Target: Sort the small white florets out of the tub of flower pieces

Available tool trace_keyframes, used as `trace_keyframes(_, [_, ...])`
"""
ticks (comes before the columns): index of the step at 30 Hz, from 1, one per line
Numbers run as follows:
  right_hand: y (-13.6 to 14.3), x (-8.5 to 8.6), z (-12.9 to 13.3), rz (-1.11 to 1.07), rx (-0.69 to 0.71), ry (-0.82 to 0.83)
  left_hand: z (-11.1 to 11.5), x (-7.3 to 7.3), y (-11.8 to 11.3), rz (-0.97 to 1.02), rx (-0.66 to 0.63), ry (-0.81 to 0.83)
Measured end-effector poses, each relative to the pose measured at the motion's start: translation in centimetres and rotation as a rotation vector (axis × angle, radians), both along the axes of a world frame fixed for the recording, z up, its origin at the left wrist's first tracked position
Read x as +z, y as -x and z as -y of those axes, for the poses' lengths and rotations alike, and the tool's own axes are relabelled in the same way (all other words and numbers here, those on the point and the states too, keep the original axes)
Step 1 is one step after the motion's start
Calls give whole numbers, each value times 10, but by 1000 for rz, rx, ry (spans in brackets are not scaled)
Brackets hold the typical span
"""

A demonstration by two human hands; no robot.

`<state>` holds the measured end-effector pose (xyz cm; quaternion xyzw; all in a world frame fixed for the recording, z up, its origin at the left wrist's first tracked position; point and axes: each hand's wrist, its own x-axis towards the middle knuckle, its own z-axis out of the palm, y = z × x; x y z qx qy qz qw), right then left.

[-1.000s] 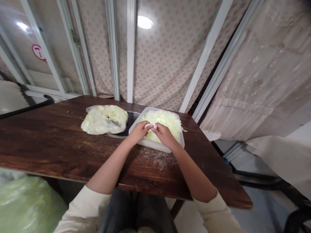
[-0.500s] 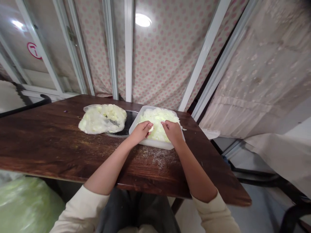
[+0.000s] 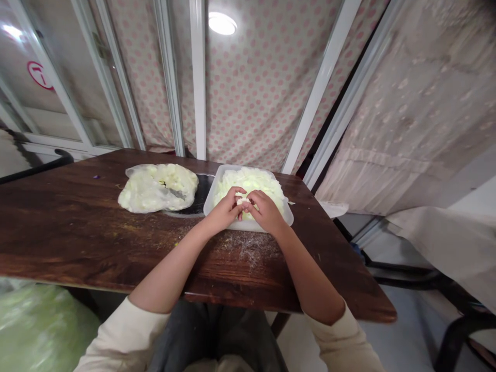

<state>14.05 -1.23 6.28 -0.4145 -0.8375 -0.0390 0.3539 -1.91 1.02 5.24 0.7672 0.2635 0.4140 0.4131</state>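
Note:
Both my hands meet over the near half of a white plastic tub [image 3: 210, 198] filled with torn pale green leaves, apparently cabbage [image 3: 253, 179]. Between my fingertips is a small whitish piece of cabbage [image 3: 244, 200]. My left hand [image 3: 228, 209] grips it from the left, thumb and fingers curled around it. From the other side my right hand [image 3: 266, 211] pinches the same piece, its fingers bent over the top. The fingers partly hide the piece.
Left of the tub, a clear plastic bag [image 3: 134, 192] of pale leaves lies partly on a dark glossy tray [image 3: 203, 192]. White grains [image 3: 248, 248] are scattered on the brown wooden table [image 3: 77, 222]. A big green-filled bag [image 3: 42, 328] stands below at left.
My hands were apart over the tub, with a pale piece in the left. They have come together, and the right fingers now hold the piece too. The view has shifted slightly.

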Motion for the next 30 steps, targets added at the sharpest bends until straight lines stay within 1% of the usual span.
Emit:
trace_keyframes(3, [-2,-1,-1,-31,28,12,-3,-2,-3,59,27,81])
trace_keyframes(7, [-1,-2,0,-42,-6,-42,-3,-2,-6,149,92,91])
trace_keyframes(9, [0,-3,1,-64,-2,-42,-1,0,-6,176,88,98])
trace_keyframes(15, [-1,-3,2,-149,83,-1,6,8,-4,187,39,105])
trace_keyframes(17, [-1,-3,2,-181,86,36,8,10,-3,180,36,97])
trace_keyframes(22, [-2,-1,5,-299,117,197,12,14,-2,174,-35,111])
trace_keyframes(27, [-2,0,5,-421,176,246,10,11,-1,234,-158,250])
trace_keyframes(30, [-1,-1,4,-456,181,269,6,9,2,219,-218,301])
